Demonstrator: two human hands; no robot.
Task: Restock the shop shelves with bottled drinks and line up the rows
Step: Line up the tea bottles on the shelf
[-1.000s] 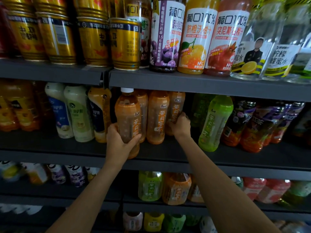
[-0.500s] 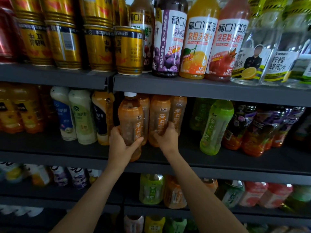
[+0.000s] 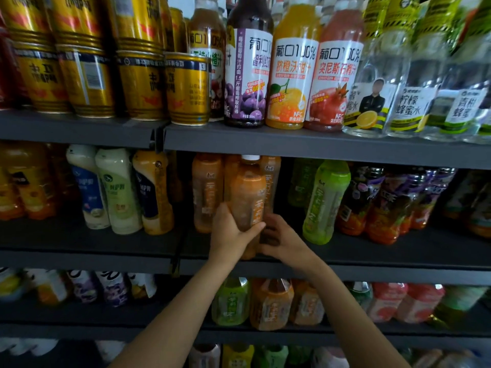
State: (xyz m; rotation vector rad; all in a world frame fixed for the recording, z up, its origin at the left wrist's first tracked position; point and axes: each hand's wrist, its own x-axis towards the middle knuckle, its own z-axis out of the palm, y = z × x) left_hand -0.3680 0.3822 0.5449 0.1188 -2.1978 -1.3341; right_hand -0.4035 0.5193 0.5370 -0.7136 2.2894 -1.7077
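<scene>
Here, closest to me, two bare forearms reach up to the middle shelf (image 3: 106, 258). The left hand (image 3: 230, 235) wraps around the lower part of an orange tea bottle with a white cap (image 3: 248, 197), thumb across its front, at the shelf's front edge. The right hand (image 3: 284, 240) curls in against the same bottle's base from the other side, fingers bent around it. Just behind stand more orange tea bottles (image 3: 207, 192) in a row, with a green tea bottle (image 3: 325, 200) to the right and creamy milk-drink bottles (image 3: 117, 189) to the left. Higher up, the top shelf (image 3: 292, 144) carries gold cans (image 3: 187, 88) beside tall juice bottles (image 3: 292, 75).
</scene>
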